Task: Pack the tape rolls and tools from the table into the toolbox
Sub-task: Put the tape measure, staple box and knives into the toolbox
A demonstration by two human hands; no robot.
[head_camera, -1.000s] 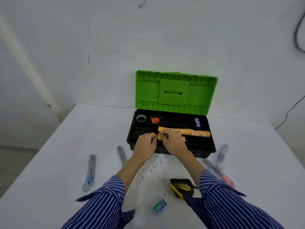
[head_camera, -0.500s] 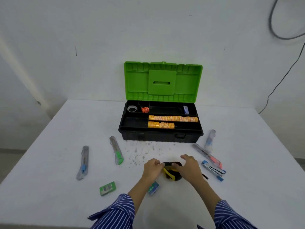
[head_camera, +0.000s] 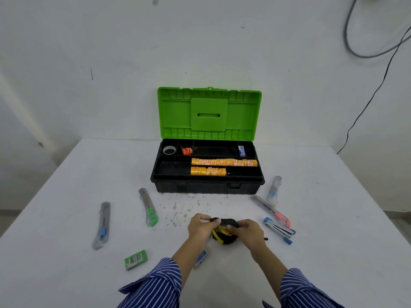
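Note:
A black toolbox [head_camera: 206,187] with its green lid [head_camera: 209,114] raised stands at the middle back of the white table [head_camera: 66,274]. Its tray holds two rows of yellow tape rolls [head_camera: 224,162], a clear tape roll [head_camera: 169,150], an orange coil [head_camera: 187,151] and a small blue-white box [head_camera: 241,150]. In front of it, my left hand [head_camera: 200,226] and my right hand [head_camera: 246,233] both grip a black-and-yellow tape measure [head_camera: 222,236] on the table.
Utility knives lie around: a blue one [head_camera: 102,225] at left, a green one [head_camera: 148,206], a pink one [head_camera: 270,210] and a wrapped one [head_camera: 274,191] at right. A blue stapler [head_camera: 279,230] sits right, a green box [head_camera: 136,260] front left, a small blue box [head_camera: 200,258] under my left forearm.
My hands left the yellow tape rolls in the toolbox tray, drew back toward me and closed on the tape measure. The view pulled back from the toolbox.

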